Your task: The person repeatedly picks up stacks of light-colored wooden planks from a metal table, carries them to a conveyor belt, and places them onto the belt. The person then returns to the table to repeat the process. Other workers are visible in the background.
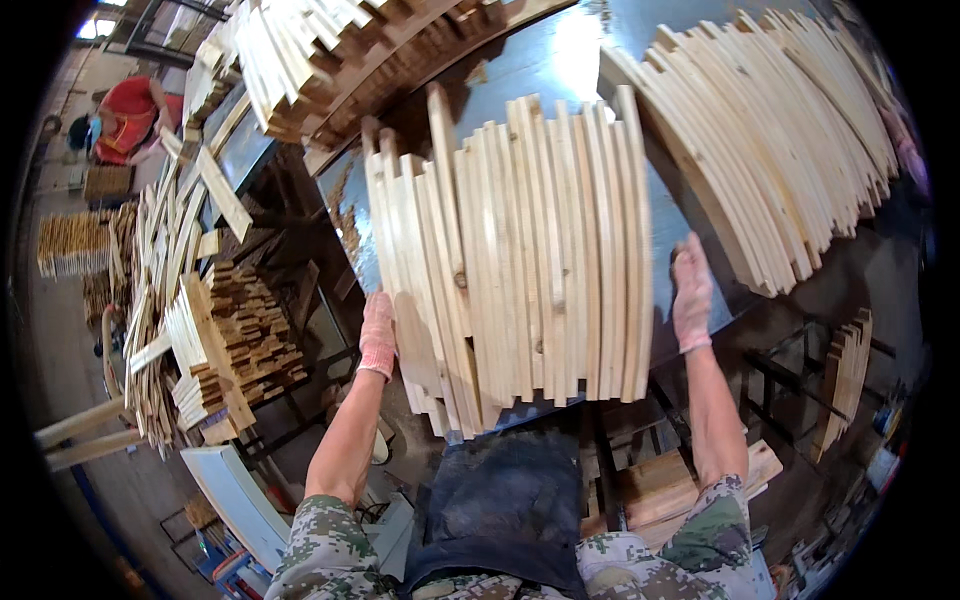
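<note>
A row of pale wooden slats (525, 255) lies side by side on the metal table in front of me, their ends uneven. My left hand (378, 332), in a pinkish work glove, is at the row's left edge with its fingers stretched out flat; whether it presses on the outer slat I cannot tell. To the right of the row, my right hand (692, 292) wears a similar glove. Its fingers are extended upward, with a gap between the palm and the outermost slat. Neither hand grips anything. One slat at the upper left juts out beyond the others.
Another large slat row (760, 150) occupies the table's right side. More slats (290, 50) are stacked at the far left. The metal tabletop (520, 55) shows between them. A jumbled wood pile (245, 340) stands left, and a person in red (130, 120) bends beyond it.
</note>
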Available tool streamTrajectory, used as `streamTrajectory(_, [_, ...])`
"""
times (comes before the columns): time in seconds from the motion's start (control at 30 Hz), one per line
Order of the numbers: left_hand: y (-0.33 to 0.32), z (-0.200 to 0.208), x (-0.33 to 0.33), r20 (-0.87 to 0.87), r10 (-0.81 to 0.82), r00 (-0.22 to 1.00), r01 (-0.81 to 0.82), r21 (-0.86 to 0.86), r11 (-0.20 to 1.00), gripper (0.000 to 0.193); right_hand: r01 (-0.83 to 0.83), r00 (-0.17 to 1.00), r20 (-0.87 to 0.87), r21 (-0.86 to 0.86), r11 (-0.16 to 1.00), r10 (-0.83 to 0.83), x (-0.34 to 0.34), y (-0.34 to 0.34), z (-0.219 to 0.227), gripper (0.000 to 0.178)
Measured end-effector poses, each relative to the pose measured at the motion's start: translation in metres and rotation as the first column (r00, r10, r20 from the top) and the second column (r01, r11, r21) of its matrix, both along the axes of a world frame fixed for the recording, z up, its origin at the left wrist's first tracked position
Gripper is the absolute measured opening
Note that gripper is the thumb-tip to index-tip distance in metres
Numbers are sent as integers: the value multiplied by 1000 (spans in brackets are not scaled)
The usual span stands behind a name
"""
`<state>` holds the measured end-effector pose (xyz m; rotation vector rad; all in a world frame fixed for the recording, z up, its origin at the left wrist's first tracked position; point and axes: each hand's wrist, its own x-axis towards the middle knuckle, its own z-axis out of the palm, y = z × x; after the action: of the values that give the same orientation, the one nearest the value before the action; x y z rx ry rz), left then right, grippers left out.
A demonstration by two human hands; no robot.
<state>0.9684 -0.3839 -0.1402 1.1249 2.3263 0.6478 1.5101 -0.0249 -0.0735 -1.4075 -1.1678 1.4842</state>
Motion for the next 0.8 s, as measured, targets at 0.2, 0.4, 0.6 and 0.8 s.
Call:
streamTrajectory(0.2, [65,13,46,148,371,917,-387,97,917,72,-118,913,-400,-69,991,81,-77,16,-20,64])
streamTrajectory(0.4, [30,38,59,698,360,619,-619,151,771,95,-291,803,-578,-167,942,146,-108,-22,8,71])
streamTrajectory(0.6, [-75,54,42,957,288,34,-636,-202,745,79,-298,818,-558,-199,934,142,-147,-88,14,70])
streamTrajectory(0.8, [-125,70,26,970,244,15,-554,-195,809,86,-375,851,-468,-229,898,236,-164,-143,17,71])
